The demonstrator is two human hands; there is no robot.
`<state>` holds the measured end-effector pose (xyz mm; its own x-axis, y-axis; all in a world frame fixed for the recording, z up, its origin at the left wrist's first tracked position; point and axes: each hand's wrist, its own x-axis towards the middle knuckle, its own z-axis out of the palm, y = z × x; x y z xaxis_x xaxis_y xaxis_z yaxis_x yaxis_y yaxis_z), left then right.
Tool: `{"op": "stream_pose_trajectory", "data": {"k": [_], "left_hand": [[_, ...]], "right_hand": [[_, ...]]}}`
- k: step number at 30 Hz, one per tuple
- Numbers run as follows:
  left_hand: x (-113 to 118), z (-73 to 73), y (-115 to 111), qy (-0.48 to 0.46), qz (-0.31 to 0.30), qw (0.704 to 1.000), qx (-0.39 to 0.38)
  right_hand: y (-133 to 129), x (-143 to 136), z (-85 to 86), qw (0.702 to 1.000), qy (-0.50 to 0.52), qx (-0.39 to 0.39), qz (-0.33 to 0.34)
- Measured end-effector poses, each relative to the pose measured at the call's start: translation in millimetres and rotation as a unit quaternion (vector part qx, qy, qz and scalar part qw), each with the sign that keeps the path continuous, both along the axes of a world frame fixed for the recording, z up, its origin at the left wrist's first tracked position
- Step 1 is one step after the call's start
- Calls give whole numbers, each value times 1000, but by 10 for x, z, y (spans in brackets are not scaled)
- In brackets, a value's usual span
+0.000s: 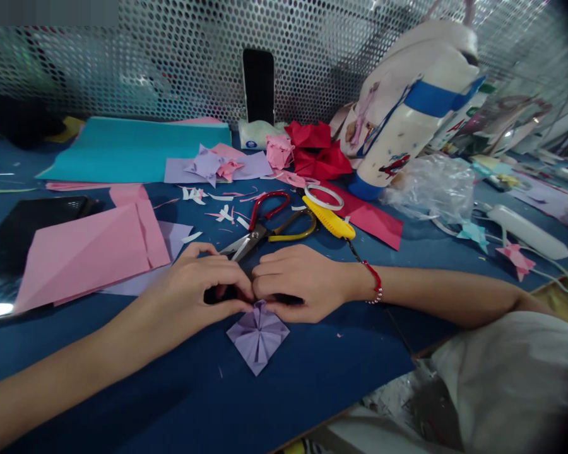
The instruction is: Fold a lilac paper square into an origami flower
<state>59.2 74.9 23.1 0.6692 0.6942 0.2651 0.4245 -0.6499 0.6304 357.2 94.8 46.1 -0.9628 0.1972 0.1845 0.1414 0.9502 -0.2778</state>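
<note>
A folded purple paper [258,338], square with creases radiating from its centre, lies on the blue table with one corner toward me. My left hand [208,284] pinches its far corner between thumb and fingers. From the right, my right hand [303,284] pinches the same corner, and the fingertips of both hands meet there. The tip of that corner is partly hidden by my fingers. Just beyond my hands lie scissors [257,236] with red and yellow handles, blades apart.
Pink sheets [89,252] overlap a dark tablet at left. A yellow cutter [329,218], paper scraps and red paper [369,214] lie beyond my hands. Farther back are turquoise paper [142,150], a propped phone [259,85], a bottle [397,132] and a plastic bag [435,186].
</note>
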Motion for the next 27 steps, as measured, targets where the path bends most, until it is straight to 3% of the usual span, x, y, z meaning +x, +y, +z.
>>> {"op": "stream_pose_trajectory", "data": {"k": [15,23,27], "left_hand": [[100,-13,-12,-6,52,998,-17],[154,181,-56,18,46,999,-13],[162,180,-124,14,47,999,16]], "right_hand": [[1,15,-24,1000,10,-1,-4],[10,25,-80,999,40,5,4],[12,35,-83,998,58,8,9]]}}
